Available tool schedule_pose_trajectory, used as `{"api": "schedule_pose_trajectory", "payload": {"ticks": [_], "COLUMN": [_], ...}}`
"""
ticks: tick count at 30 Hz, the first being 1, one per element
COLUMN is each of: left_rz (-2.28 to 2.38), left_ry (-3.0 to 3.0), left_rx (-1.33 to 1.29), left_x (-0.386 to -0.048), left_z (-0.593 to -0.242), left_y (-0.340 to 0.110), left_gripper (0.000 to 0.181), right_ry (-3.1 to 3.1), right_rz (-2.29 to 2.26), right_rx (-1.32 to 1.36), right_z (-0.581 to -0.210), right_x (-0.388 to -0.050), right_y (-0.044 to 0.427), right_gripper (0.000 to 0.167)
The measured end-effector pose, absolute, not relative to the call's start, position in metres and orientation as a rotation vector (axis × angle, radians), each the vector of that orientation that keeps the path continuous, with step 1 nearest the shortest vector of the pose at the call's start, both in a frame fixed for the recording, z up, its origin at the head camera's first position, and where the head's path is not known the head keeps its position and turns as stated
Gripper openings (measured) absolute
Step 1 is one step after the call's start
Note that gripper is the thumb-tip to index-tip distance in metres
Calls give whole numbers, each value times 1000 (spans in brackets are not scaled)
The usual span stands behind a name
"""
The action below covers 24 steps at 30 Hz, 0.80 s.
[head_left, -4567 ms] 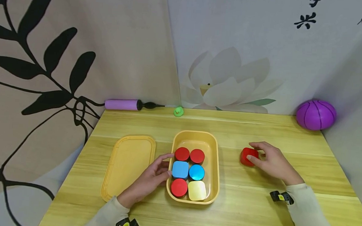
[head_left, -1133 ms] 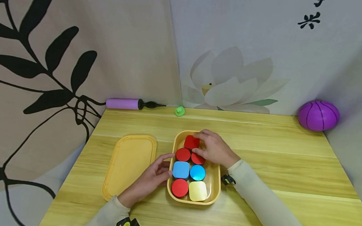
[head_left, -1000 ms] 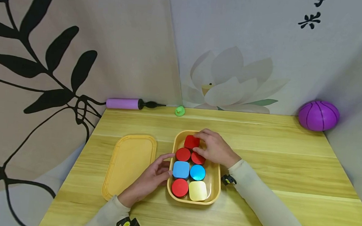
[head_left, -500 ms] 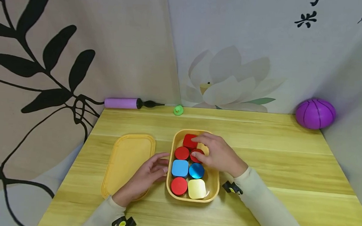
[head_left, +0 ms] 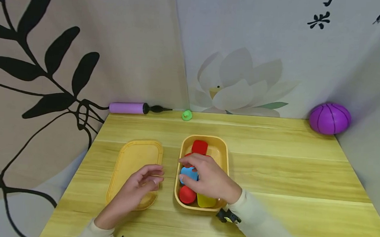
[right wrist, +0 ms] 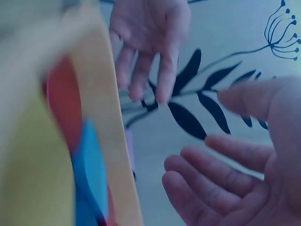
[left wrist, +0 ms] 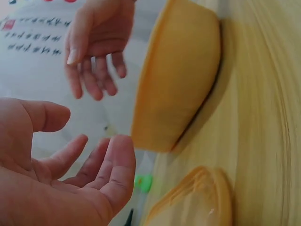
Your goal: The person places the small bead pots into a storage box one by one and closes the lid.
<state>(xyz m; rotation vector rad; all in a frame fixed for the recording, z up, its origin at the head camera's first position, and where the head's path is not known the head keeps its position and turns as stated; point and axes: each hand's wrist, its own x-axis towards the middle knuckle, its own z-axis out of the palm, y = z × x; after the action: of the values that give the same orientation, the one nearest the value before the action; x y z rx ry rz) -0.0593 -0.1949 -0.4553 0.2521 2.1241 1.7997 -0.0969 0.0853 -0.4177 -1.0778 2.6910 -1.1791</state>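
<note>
A yellow-orange rectangular box (head_left: 220, 148) holds several blocks: a red square block (head_left: 199, 147) at its far end, a blue square block (head_left: 188, 173), a red round block (head_left: 187, 194) and a yellow square block (head_left: 206, 201). My right hand (head_left: 207, 178) hovers over the box with loosely bent fingers and nothing in them, covering the blue round block and much of two red round ones. Left of the box, my left hand (head_left: 138, 187) hangs over the box's flat lid (head_left: 136, 155), its fingers relaxed. In the left wrist view that hand (left wrist: 80, 183) is apart from the box wall (left wrist: 181, 80).
The wooden table (head_left: 281, 166) ends at a wall along the back. A purple pump (head_left: 127, 108) and a small green duck (head_left: 187, 115) stand at the back edge. In the back right corner lies a purple ball (head_left: 330, 118).
My right hand brought the red square block from the right into the box, let it go and moved left and nearer. My left hand left the box's side and drew back over the lid.
</note>
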Motion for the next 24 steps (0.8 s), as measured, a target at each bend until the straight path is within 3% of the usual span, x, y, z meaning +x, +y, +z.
{"api": "schedule_pose_trajectory", "payload": {"ticks": [8, 24], "left_rz": [1790, 1550], "left_ry": [2212, 2492], "left_rx": [150, -208], "left_x": [-45, -57], "left_z": [-456, -477], "left_y": [-227, -297], "left_gripper": [41, 52], "right_ry": [2492, 2224], "right_rz": [-1340, -1614], "right_rx": [-889, -541], "right_z": [-422, -451], "right_x": [-77, -69], "right_y": [36, -25], "right_gripper": [40, 71]}}
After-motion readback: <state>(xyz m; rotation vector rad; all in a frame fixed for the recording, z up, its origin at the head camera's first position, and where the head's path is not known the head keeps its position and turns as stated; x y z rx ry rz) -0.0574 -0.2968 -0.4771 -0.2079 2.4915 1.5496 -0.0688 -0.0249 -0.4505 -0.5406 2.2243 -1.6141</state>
